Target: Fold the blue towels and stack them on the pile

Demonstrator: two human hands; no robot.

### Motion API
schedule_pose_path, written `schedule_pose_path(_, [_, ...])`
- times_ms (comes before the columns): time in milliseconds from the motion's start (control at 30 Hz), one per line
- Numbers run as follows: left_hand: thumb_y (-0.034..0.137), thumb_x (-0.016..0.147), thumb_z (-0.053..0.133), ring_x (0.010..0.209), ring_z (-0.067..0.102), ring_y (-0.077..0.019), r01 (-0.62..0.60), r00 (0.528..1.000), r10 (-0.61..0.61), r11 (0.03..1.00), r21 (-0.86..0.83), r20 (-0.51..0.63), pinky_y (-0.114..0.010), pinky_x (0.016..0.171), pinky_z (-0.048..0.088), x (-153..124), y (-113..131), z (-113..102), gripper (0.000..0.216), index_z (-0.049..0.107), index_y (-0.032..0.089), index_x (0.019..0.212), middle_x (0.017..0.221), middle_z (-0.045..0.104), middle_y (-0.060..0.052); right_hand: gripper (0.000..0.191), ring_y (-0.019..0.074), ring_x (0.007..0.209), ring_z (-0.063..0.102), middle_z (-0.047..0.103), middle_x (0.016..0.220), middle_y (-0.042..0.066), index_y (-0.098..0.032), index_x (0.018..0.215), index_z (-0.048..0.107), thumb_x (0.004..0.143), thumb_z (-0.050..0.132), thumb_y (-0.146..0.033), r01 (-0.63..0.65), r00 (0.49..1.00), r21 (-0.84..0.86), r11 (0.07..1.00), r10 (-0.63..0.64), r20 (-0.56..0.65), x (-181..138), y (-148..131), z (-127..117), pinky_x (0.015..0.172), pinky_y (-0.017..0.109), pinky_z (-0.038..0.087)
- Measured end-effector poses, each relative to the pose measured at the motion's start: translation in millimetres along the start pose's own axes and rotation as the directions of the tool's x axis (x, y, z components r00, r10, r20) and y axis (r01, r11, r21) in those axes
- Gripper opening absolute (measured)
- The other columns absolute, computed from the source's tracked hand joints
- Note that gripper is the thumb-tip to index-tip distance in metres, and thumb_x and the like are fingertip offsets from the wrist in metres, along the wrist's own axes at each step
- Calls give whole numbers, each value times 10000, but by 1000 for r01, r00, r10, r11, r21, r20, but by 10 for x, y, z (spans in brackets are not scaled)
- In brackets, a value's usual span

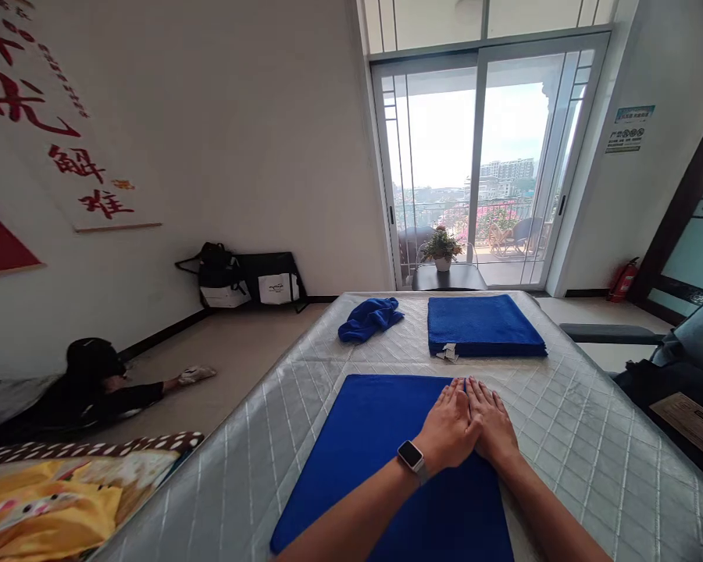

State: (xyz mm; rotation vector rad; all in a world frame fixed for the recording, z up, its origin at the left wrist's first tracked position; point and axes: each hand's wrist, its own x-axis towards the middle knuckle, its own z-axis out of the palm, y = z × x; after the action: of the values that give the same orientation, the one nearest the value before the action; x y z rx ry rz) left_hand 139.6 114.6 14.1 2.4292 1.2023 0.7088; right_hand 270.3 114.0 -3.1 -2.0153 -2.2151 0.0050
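A blue towel [380,460] lies spread flat on the quilted silver-grey cover [597,437] in front of me. My left hand [450,428], with a smartwatch on its wrist, rests palm down near the towel's far right corner. My right hand [493,425] lies flat against it, along the towel's right edge. Fingers on both hands are stretched out and point away from me, and the thumbs meet. Behind the hands sits a neat stack of folded blue towels [483,324] with white tags at its front. To its left is a crumpled blue cloth [370,318].
A person [99,382] is low on the floor at left, one arm stretched out. Near them lies yellow patterned bedding [47,507]. Black bags [219,273] lean against the wall. A potted plant [442,246] stands before the glass doors. A dark chair [679,367] is at right.
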Motion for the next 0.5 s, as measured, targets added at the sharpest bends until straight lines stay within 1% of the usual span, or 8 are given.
schedule_pose_path(67, [458,967,352,1519,168,-288,44,999,-44,997,-62,-5,-512,1239,186,121,103,182,659,268,107,1518,1618,260,-212,644,208,1513,146,185,1643,45,-164,1568,246,931,324,-216,28,1000,-25,999,-28,11,-6,28,7,1225,421,119])
schedule_pose_path(100, [473,972,334,1517,179,-290,66,998,-67,995,-79,-8,-511,1238,187,147,103,224,666,259,108,1524,1615,270,-210,647,207,1513,147,174,1645,42,-165,1569,239,930,324,-215,29,1000,-25,999,-28,13,-5,34,9,1225,419,118])
schedule_pose_path(133, [484,978,317,1513,196,-289,87,996,-89,993,-82,-14,-508,1236,194,149,73,235,660,268,110,1520,1611,283,-208,639,204,1511,152,171,1645,43,-161,1571,232,940,311,-225,21,1000,-19,1000,-21,12,-1,33,10,1224,417,120])
schedule_pose_path(200, [509,984,305,1503,234,-291,127,991,-129,990,-57,-37,-507,1224,222,93,-64,173,645,312,112,1491,1595,319,-211,618,200,1508,169,182,1640,54,-136,1571,223,968,268,-265,-8,1000,9,1000,8,6,13,16,7,1222,419,127])
schedule_pose_path(267, [525,983,319,1489,272,-300,172,983,-172,985,-14,-61,-524,1205,252,-13,-269,24,626,344,114,1454,1573,355,-228,615,201,1505,180,204,1634,65,-113,1567,226,986,239,-313,-36,999,40,999,36,-1,28,-13,-3,1223,423,119])
schedule_pose_path(333, [509,983,338,1478,303,-300,219,974,-215,974,50,-75,-537,1190,271,-144,-513,-177,586,350,136,1435,1560,375,-232,619,202,1504,184,227,1629,65,-110,1565,236,993,229,-347,-58,998,65,996,58,-2,36,-39,-20,1224,420,99])
schedule_pose_path(400, [473,988,337,1474,315,-284,282,958,-272,949,140,-90,-516,1188,278,-283,-767,-399,541,347,160,1429,1561,382,-217,616,198,1502,189,236,1628,53,-120,1565,242,996,225,-355,-64,998,78,995,65,-4,34,-53,-41,1225,410,83])
schedule_pose_path(500, [460,986,317,1475,311,-294,376,926,-356,898,227,-125,-496,1189,273,-486,-1123,-713,548,345,130,1423,1561,379,-225,614,192,1500,198,238,1628,46,-128,1566,243,999,215,-361,-65,998,82,995,65,-4,20,-60,-65,1225,401,77])
